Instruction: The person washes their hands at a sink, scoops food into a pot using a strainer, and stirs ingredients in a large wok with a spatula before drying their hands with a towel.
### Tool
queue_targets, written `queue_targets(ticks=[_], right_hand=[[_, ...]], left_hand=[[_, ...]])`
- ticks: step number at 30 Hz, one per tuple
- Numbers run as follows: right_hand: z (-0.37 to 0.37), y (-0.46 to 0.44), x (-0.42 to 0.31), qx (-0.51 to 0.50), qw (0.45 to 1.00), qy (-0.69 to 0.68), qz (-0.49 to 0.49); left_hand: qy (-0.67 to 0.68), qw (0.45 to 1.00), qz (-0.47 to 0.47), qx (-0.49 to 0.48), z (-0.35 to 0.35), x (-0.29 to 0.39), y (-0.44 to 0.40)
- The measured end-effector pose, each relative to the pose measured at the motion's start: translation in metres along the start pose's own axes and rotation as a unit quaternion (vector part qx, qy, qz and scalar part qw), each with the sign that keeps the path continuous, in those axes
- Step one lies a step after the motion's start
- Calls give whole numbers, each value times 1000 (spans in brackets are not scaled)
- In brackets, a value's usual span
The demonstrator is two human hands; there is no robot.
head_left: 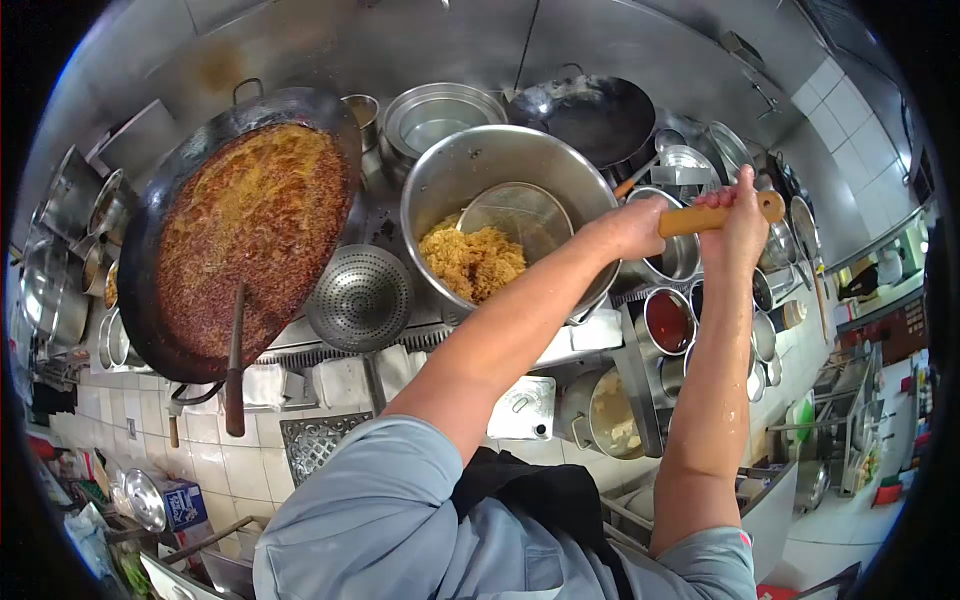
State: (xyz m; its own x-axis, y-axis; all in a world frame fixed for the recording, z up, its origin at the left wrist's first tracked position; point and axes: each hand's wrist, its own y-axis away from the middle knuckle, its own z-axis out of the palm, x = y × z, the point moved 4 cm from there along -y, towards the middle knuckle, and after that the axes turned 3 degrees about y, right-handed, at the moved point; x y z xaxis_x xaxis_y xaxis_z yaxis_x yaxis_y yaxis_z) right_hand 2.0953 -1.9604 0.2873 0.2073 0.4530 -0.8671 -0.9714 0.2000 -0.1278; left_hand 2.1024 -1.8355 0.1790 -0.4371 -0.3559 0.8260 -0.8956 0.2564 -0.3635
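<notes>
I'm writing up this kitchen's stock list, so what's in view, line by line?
Large wok: one, black, left
Mixture: one batch, reddish-brown, inside it
Wood-gripped utensil: one, brown, in that mixture
Deep pot: one, silver, centre
Crumbly food: one heap, yellow, inside
Mesh disc: one, grey, inside
Wooden handle: one, tan, in both hands
Perforated pan: one, silver, left of pot
Smaller wok: one, black, back
Red liquid: one container, right
Other cookware: many, mostly silver, both sides
Left hand, right hand: on handle
</notes>
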Motion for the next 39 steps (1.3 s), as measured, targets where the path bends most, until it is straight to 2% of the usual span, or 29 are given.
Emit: queue_targets(ticks=[3, 4, 7, 8, 11, 14, 21, 24, 27, 30, 33, 34, 39], right_hand=[[-4, -3, -17, 11, 999, 27, -15], [1, -2, -27, -1, 999, 28, -29], [11, 1, -60, 53, 995, 62, -62], [10, 1, -72, 53, 995, 57, -69], [1, 6, -110, 40, 997, 24, -65], [-7, 24, -139, 84, 995, 15, -60], [-37, 22, -185, 83, 992, -24, -90], [-39, 9, -215, 32, 994, -24, -103], [-33, -34, -249, -20, 993, -27, -110], [14, -42, -266, -66, 990, -59, -106], [86, -23, -251, -112, 984, -111, -77], [113, -13, -239, -140, 979, -104, -109], [260, 121, -159, -293, 935, -143, -141]], left_hand=[[-8, 999, -11, 48, 1, 26, 1], [-12, 996, 22, 85, 0, 39, 3], [-31, 981, 85, 173, -4, 77, 6], [-38, 988, 54, 136, -2, 86, -1], [-23, 993, 84, 77, -4, 126, -6], [-29, 993, 111, 39, 2, 152, -12], [-64, 983, 169, -27, 1, 200, -22], [-41, 972, 226, -48, -9, 224, -35], [-95, 973, 211, -18, -43, 252, -40], [-140, 966, 219, 11, -88, 270, -34], [-171, 958, 224, 53, -154, 275, -8], [-186, 957, 213, 70, -179, 271, 3], [-249, 928, 200, 194, -306, 236, 92]])
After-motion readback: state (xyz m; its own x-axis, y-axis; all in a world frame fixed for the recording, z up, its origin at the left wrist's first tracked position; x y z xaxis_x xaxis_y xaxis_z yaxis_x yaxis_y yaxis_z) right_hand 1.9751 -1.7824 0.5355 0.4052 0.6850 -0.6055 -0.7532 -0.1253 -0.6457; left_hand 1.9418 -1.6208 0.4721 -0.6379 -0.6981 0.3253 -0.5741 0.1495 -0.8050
